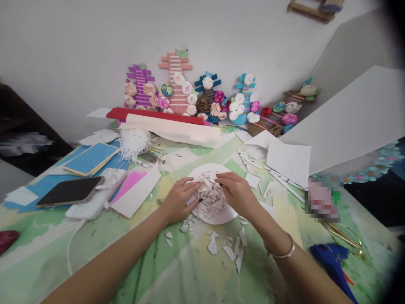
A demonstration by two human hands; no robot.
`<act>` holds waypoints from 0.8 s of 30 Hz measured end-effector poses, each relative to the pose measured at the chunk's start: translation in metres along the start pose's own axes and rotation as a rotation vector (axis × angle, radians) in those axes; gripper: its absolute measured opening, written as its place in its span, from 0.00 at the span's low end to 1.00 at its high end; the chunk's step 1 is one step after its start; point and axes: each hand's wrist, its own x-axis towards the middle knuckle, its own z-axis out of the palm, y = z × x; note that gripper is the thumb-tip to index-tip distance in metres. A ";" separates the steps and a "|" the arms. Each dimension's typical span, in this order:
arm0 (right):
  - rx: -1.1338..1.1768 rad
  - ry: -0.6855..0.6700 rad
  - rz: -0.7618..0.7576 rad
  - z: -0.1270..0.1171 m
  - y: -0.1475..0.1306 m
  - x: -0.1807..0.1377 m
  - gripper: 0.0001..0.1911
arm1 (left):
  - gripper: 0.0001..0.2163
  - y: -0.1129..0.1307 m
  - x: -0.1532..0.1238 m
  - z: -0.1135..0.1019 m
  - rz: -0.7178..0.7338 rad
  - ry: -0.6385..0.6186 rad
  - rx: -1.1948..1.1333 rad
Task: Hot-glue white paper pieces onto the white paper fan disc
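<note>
A round white disc [223,217] lies on the table, with a layered mound of pointed white paper pieces [211,191] covering its middle. My left hand [179,200] rests at the left side of the mound, fingers spread and open, steadying against the disc and the pieces. On the right side, my right hand [237,192] has its fingers bent together in a pinch on a white paper piece at the top of the mound; its thumb is mostly hidden. Loose cut paper scraps [230,250] are scattered in front of the disc.
Left are a phone [69,191], blue cards [91,158] and a bundle of white string [134,143]. Rolled paper [174,131] lies behind, before flower-decorated instrument-shaped crafts [179,84]. A blue glue gun [332,264] and gold-handled scissors [344,237] lie at right, near white sheets [288,162].
</note>
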 end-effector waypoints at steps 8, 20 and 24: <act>-0.005 -0.015 0.273 -0.034 -0.008 -0.060 0.12 | 0.15 0.000 0.002 0.002 0.049 -0.036 0.052; -0.191 -0.309 0.322 0.006 -0.001 -0.065 0.37 | 0.36 0.009 0.028 0.002 0.134 -0.222 0.171; -0.286 -0.430 0.297 0.016 0.004 -0.049 0.36 | 0.33 0.013 0.042 0.011 0.225 -0.297 0.249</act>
